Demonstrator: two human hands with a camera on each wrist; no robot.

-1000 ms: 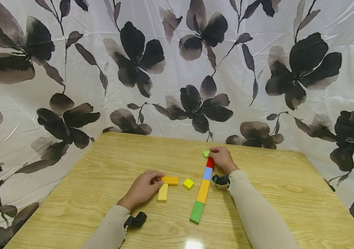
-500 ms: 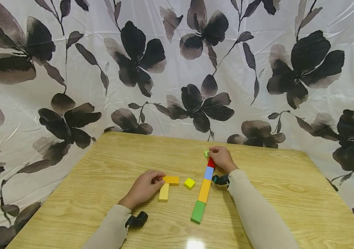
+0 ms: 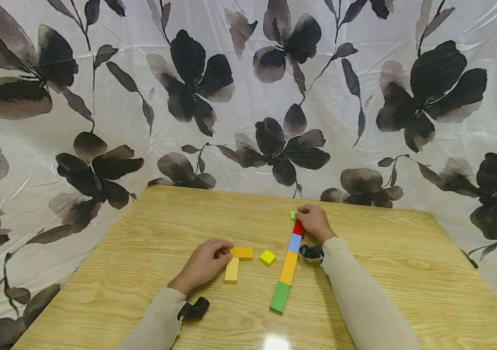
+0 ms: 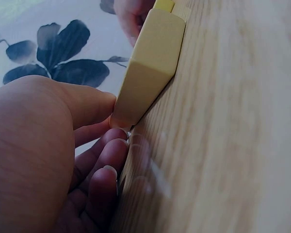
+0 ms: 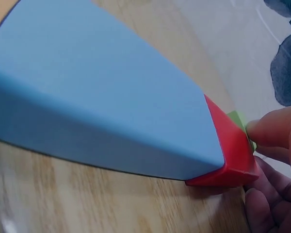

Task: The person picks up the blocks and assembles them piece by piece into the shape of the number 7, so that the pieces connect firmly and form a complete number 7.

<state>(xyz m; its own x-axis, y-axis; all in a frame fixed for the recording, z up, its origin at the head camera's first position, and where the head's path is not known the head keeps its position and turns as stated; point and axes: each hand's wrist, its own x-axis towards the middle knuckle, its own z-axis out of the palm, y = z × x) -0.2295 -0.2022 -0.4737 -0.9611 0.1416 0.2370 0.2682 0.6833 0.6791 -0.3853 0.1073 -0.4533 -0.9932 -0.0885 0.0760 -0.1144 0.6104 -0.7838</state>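
Note:
My right hand is at the far end of a row of blocks, its fingers pinching a light green block just past the red block. Down the row towards me lie a light blue block, a yellow-orange block and a green block, end to end. My left hand holds the left end of an orange block between thumb and fingers. A pale yellow block lies against the near side of that orange block and mostly hides it in the left wrist view.
A bright yellow block sits alone between the orange block and the row. The wooden table ends at a floral cloth hanging behind and at the sides.
The light green block has turned slightly and shifted a little right, nearer in line with the row. My left hand and its block stay put; the whole head view drifts slightly.

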